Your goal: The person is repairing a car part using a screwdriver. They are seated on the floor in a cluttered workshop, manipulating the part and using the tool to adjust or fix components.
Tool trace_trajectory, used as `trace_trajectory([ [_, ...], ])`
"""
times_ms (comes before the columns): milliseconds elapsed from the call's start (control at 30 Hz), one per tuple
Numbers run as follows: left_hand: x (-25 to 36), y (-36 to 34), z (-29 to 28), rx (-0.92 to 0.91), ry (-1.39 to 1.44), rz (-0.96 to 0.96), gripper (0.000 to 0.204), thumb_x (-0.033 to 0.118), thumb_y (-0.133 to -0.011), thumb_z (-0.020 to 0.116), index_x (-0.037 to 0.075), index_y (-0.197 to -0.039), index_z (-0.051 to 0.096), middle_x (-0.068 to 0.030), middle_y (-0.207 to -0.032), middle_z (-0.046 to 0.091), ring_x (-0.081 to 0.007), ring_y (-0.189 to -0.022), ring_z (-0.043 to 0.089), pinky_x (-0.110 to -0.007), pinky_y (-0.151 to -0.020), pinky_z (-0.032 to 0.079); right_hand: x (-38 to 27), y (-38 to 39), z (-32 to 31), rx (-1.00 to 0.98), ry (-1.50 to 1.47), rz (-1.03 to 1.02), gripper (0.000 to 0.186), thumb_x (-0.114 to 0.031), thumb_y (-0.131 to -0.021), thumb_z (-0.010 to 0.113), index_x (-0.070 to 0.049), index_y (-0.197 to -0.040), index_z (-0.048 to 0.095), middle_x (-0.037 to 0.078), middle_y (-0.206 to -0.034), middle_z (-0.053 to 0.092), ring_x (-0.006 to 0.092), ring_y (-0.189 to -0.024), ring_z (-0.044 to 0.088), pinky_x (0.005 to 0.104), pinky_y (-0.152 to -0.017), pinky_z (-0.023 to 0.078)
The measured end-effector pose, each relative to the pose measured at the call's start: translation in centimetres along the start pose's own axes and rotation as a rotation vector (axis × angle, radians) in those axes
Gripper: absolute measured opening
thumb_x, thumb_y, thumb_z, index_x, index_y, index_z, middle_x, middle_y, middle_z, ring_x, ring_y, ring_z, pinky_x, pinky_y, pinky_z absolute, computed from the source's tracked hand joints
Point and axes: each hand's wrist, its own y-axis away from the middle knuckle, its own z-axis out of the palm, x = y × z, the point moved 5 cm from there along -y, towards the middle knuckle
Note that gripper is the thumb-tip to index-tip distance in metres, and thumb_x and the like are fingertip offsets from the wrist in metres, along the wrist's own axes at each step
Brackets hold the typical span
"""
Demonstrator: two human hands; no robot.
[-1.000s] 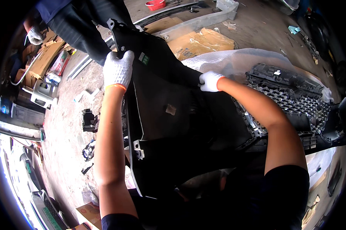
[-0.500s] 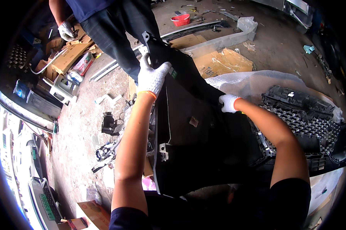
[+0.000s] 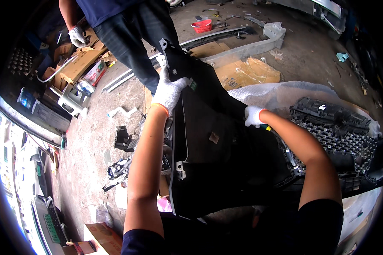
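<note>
A large black plastic panel (image 3: pixel 206 170) with metal brackets, a small green label and a pale tab fills the middle in front of me. My left hand (image 3: pixel 169 91), in a white glove, grips its upper left edge below a holed bracket (image 3: pixel 166 46), thumb beside the label. My right hand (image 3: pixel 255 115), also gloved, is closed on the panel's right edge; a small yellow item (image 3: pixel 268 127) shows just beneath it, too small to identify. On the right, against the panel, lies a bumper-like part with a honeycomb grille (image 3: pixel 348 144).
A person (image 3: pixel 123 29) stands just beyond the panel, one gloved hand (image 3: pixel 78 37) hanging left. Around are bubble wrap (image 3: pixel 276 93), cardboard (image 3: pixel 259 72), a long grey beam (image 3: pixel 238 53), a red basket (image 3: pixel 202 26), a white stool (image 3: pixel 72 102) and scattered black parts (image 3: pixel 123 138).
The scene has shifted right and down in the picture, showing more of the other person. Both my hands stay on the panel, with my left fingers slightly more extended along its edge.
</note>
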Motion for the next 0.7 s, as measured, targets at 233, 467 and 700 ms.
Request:
trace_trajectory([
  [233, -0.4, 0.7, 0.3, -0.09, 0.236, -0.001, 0.09, -0.004, -0.072, 0.074, 0.002, -0.152, 0.031, -0.0112, -0.134, 0.054, -0.0234, -0.122, 0.053, -0.035, -0.104, 0.045, -6.0, 2.6, -6.4, 0.089, -0.272, -0.289, 0.026, -0.014, -0.078, 0.077, 0.005, -0.091, 0.065, 0.007, -0.061, 0.06, 0.0155, -0.047, 0.058, 0.0317, -0.044, 0.045],
  [467, -1.1, 0.3, 0.6, -0.103, 0.275, 0.033, 0.091, -0.008, -0.072, 0.073, 0.003, -0.152, 0.03, -0.0102, -0.136, 0.054, -0.0222, -0.124, 0.052, -0.035, -0.106, 0.044, -17.8, 4.4, -12.2, 0.3, -0.927, -0.634, 0.034, -0.01, -0.086, 0.07, 0.002, -0.116, 0.06, 0.007, -0.077, 0.063, 0.0123, -0.054, 0.055, 0.0278, -0.05, 0.047],
  [700, -0.9, 0.4, 0.4, -0.108, 0.304, 0.073, 0.091, -0.012, -0.072, 0.072, 0.002, -0.151, 0.029, -0.009, -0.13, 0.055, -0.0198, -0.118, 0.055, -0.033, -0.102, 0.046, -22.6, 4.3, -11.6, 0.325, -0.846, -0.564, 0.044, -0.016, -0.084, 0.073, 0.002, -0.123, 0.062, 0.009, -0.083, 0.066, 0.0129, -0.062, 0.059, 0.0276, -0.051, 0.048],
])
